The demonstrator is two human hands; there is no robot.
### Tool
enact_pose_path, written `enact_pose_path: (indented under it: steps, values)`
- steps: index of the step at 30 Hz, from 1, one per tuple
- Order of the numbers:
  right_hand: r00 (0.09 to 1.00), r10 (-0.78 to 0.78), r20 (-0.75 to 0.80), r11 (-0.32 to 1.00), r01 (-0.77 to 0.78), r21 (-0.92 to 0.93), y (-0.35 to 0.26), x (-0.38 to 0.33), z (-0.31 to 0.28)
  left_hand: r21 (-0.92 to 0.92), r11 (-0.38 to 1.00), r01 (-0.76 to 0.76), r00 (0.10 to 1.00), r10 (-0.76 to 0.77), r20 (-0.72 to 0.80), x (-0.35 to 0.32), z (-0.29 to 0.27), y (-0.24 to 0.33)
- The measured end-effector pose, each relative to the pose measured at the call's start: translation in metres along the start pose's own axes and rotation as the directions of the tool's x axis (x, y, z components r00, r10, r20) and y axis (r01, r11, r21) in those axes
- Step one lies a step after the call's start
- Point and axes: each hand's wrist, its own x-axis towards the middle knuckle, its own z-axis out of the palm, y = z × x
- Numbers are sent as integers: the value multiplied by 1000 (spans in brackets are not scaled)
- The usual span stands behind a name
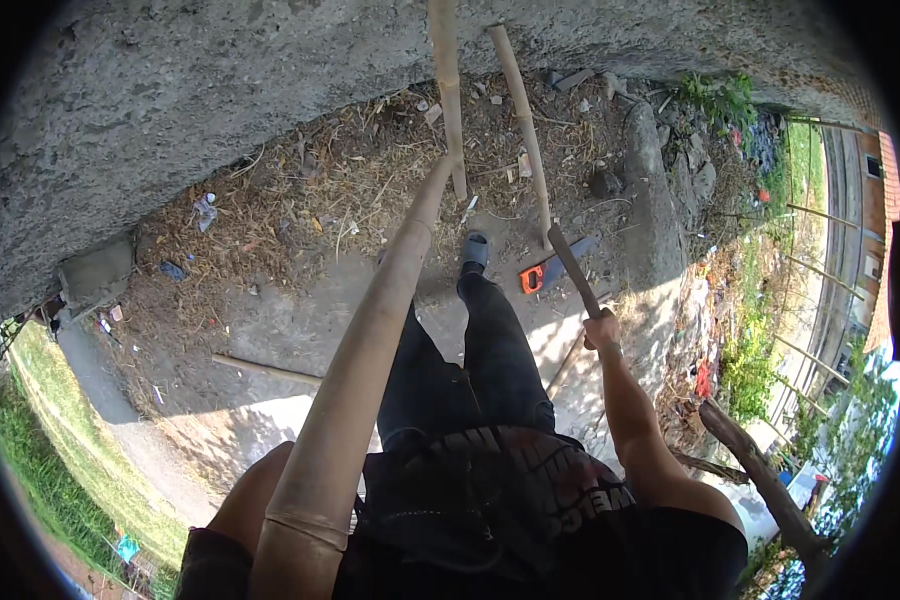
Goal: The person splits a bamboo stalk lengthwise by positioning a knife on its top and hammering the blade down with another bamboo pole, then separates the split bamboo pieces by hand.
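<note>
My right hand [601, 331] is closed around the handle of a machete [573, 267], whose long dark blade points away from me, toward the wall. A thick bamboo pole [355, 370] runs along my left side, from beside my left shoulder to a far end near my feet. My left upper arm [253, 497] goes behind this pole, and my left hand is hidden. Beneath the machete blade, a handsaw [532, 279] with an orange handle lies on the ground. Just left of the blade tip is the low end of a thinner bamboo pole [526, 130].
Another bamboo pole [448, 90] leans on the rough concrete wall [220, 90] ahead. Dry straw and litter cover the ground [300, 190] along it. A thin stick [265, 370] lies to the left. At right are a concrete block [653, 200] and a thick branch [755, 470].
</note>
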Motion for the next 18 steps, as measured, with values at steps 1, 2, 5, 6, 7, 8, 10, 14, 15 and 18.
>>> enact_pose_path:
  steps: [1, 2, 5, 6, 7, 8, 10, 14, 15, 18]
  values:
    - [1000, 21, -4, 1000, -21, 0, 13, -14, 16, 10, 1000, -22, 1000, 22, -6, 26, -2, 20]
    - [996, 54, -73, 998, -57, -37, 39, -17, 19, -15, 994, -110, 993, 109, -55, 3, -8, 17]
    - [980, 188, 65, 856, -196, 479, -19, -64, 42, 86, 980, -177, 970, 189, -150, 30, -3, 59]
    - [940, 263, 219, 584, -335, 740, -31, -74, 46, 105, 971, -216, 944, 235, -232, 21, -6, 69]
    - [927, 269, 263, 536, -371, 758, -73, -87, 43, 184, 952, -245, 903, 293, -314, 11, -8, 82]
    - [929, 221, 296, 459, -367, 809, -80, -93, 39, 200, 943, -267, 866, 326, -379, 8, -12, 89]
    - [925, 286, 250, 443, -359, 822, -77, -116, 33, 122, 963, -241, 832, 270, -485, -13, -30, 57]
    - [968, 174, 181, 433, -240, 869, -133, -140, 17, 111, 992, -65, 731, 123, -672, -49, -36, -38]
    - [984, 112, 135, 408, -170, 897, -151, -149, 7, 151, 986, -75, 668, 162, -726, -44, -24, -56]
    - [1000, 10, -14, 361, 10, 932, -186, -161, -23, 175, 961, 213, 641, -3, -767, -37, -2, -87]
